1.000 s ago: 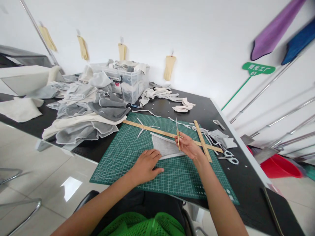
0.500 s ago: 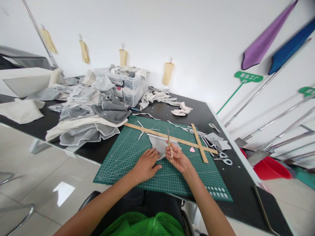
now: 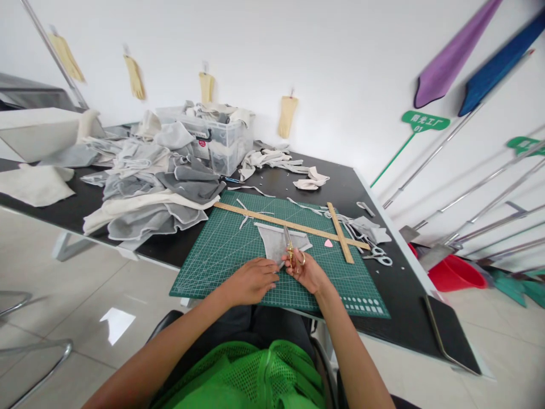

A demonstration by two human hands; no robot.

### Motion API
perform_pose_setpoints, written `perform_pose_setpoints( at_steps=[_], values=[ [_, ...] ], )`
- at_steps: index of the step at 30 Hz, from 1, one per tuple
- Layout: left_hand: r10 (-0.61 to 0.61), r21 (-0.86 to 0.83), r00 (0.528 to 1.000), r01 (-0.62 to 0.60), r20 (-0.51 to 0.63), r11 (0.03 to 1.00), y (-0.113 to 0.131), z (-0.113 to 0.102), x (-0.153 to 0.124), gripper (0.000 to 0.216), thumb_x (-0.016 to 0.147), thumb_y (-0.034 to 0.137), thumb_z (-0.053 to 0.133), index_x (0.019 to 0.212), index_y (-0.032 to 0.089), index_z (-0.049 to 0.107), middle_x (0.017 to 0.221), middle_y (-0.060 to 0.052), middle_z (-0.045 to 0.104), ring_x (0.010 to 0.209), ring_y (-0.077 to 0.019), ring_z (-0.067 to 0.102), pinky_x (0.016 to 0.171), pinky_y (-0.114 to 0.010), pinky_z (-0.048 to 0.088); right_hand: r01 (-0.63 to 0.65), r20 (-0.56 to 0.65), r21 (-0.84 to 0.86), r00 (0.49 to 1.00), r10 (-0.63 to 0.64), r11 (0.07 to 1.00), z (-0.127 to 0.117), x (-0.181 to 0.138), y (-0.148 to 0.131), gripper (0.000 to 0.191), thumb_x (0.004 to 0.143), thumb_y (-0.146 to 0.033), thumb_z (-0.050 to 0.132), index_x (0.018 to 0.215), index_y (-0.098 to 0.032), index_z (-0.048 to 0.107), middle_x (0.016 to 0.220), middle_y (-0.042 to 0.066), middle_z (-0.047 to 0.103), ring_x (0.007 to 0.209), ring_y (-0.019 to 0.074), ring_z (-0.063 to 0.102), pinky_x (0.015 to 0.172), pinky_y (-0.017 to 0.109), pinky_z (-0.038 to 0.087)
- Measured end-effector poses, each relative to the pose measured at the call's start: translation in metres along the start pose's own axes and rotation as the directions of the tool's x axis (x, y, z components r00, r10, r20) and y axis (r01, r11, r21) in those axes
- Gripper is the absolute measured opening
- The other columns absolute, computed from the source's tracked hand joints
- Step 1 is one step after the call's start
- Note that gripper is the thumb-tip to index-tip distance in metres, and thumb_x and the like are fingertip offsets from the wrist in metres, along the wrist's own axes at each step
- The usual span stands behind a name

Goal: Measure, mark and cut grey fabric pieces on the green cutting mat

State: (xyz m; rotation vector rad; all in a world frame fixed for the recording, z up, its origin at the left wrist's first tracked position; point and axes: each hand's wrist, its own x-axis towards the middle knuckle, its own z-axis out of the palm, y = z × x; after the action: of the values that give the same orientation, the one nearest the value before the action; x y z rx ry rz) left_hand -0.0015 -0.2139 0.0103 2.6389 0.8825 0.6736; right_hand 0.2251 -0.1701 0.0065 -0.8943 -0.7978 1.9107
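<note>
Scissors (image 3: 289, 245) now nearer, over grey fabric (image 3: 270, 236)

Matt grey cloth piece (image 3: 279, 241) lies on the matt green gridded cutting mat (image 3: 221, 255); gold-coloured metal scissors (image 3: 290, 247); bare wooden rulers (image 3: 293, 225); smooth black surface (image 3: 374, 324).
</note>
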Motion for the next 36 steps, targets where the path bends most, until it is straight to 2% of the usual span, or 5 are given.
perform_pose_setpoints(
  at_steps=[9,15,21,30,36],
  values=[
    [-0.241,-0.337,0.965,0.195,-0.101,0.921,-0.014,0.008,0.012,0.039,0.100,0.019,0.040,0.137,0.024,0.053,0.110,-0.004,0.071,0.101,-0.0186,0.067,0.094,-0.032,0.052,-0.061,0.110,0.033,0.992,0.057,0.998,-0.003,-0.007,-0.007,0.024,0.086,-0.038,0.077,0.096,-0.017,0.070,0.077,0.002,0.066,0.058,0.0093,0.055,0.052,0.021,0.045],
    [-0.269,-0.333,0.952,0.210,-0.143,0.919,-0.021,0.016,0.013,0.047,0.091,0.011,0.048,0.136,0.024,0.050,0.110,-0.005,0.064,0.102,-0.0194,0.061,0.095,-0.035,0.050,-0.066,0.116,0.074,0.992,0.058,0.995,-0.004,-0.016,-0.006,0.032,0.084,-0.040,0.078,0.105,-0.018,0.071,0.081,0.002,0.065,0.062,0.0096,0.053,0.054,0.021,0.046],
    [-0.329,-0.288,0.923,0.266,-0.198,0.920,-0.022,0.022,0.017,0.022,0.086,0.022,0.069,0.107,0.020,0.069,0.102,-0.005,0.058,0.093,-0.0197,0.059,0.088,-0.035,0.051,-0.005,0.107,0.074,0.994,-0.003,0.997,-0.001,-0.049,0.012,0.039,0.084,-0.042,0.078,0.115,-0.019,0.071,0.084,0.003,0.063,0.065,0.0104,0.052,0.054,0.022,0.044],
    [-0.201,-0.297,0.972,0.158,-0.120,0.942,-0.028,0.017,0.019,0.028,0.092,0.011,0.053,0.103,0.022,0.076,0.098,-0.005,0.068,0.100,-0.0198,0.058,0.093,-0.033,0.046,0.134,-0.072,0.079,0.989,-0.128,0.988,0.016,-0.120,0.045,0.054,0.081,-0.058,0.076,0.121,-0.023,0.072,0.101,0.008,0.067,0.086,0.0204,0.059,0.078,0.034,0.052],
    [-0.271,-0.341,0.959,0.227,-0.087,0.912,-0.036,0.017,0.025,0.029,0.085,0.006,0.055,0.102,0.021,0.072,0.094,-0.003,0.069,0.097,-0.0197,0.058,0.092,-0.032,0.046,-0.025,-0.233,0.020,0.972,0.029,0.999,0.026,-0.171,0.069,0.051,0.077,-0.055,0.080,0.119,-0.026,0.074,0.109,0.010,0.070,0.094,0.0252,0.063,0.081,0.037,0.051]
  ],
)
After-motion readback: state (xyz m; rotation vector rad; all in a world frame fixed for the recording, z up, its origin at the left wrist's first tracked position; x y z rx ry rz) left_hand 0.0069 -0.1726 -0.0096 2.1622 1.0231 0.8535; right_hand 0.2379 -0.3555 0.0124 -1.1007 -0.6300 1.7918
